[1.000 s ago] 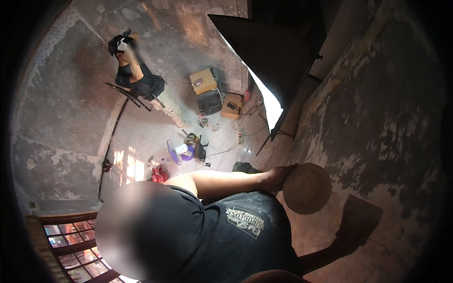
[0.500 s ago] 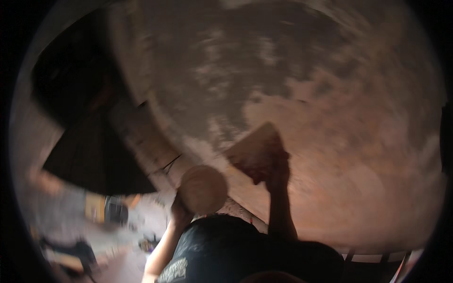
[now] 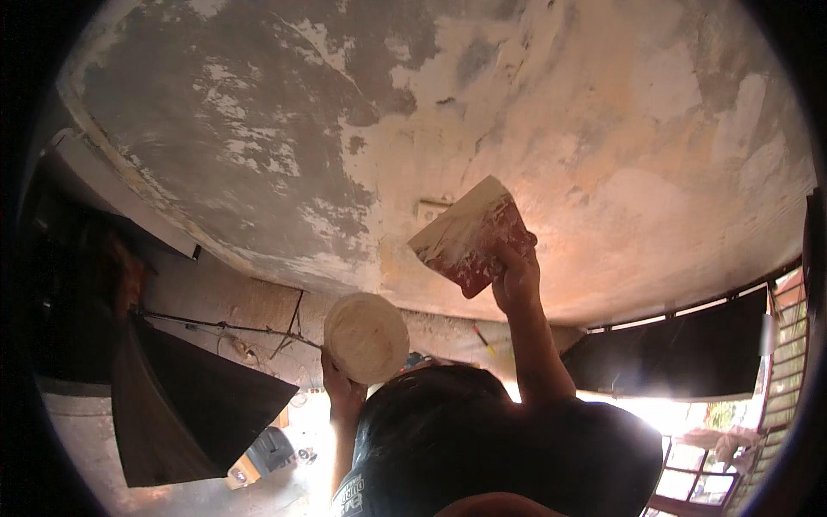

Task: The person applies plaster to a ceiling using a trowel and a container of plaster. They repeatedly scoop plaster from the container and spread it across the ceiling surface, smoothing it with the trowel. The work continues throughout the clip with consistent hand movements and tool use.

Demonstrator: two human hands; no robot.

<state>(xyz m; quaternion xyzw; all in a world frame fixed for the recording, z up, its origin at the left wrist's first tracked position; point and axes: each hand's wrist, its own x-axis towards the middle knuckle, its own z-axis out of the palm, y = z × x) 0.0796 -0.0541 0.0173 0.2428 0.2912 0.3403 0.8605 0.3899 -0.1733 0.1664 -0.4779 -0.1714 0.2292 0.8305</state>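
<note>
Round off-white bowl point(image 3: 366, 339) is what I've got in my left hand point(image 3: 345, 388), fingers clamped on its lower left rim, sitting just in front of my black T-shirt point(image 3: 495, 452). It's tipped so you can see right into it: the inside is pale and chalky-looking all over, but I honestly can't tell if that's a proper load or just a coating. The other container-ish thing is a small tan box point(image 3: 240, 474) at the lower left, next to a dark grey case point(image 3: 272, 448), too small to make out any contents.

My right hand point(image 3: 517, 274) is gripping a flat, four-sided scraper with a reddish lower part and a pale upper part point(image 3: 472, 237), smeared with whitish stuff. Hands are well apart, scraper higher than the bowl, up in front of a patchy grey and cream wall point(image 3: 551, 146). Can't tell if it's touching.

Compared with half a second ago, the view's way sharper and brighter. Scraper sits a bit higher in view, bowl's hardly shifted. The black fabric shade point(image 3: 185, 414) has slid lower on the left, and a barred window point(image 3: 788, 345) plus a long black panel point(image 3: 676, 353) now show on the right.
</note>
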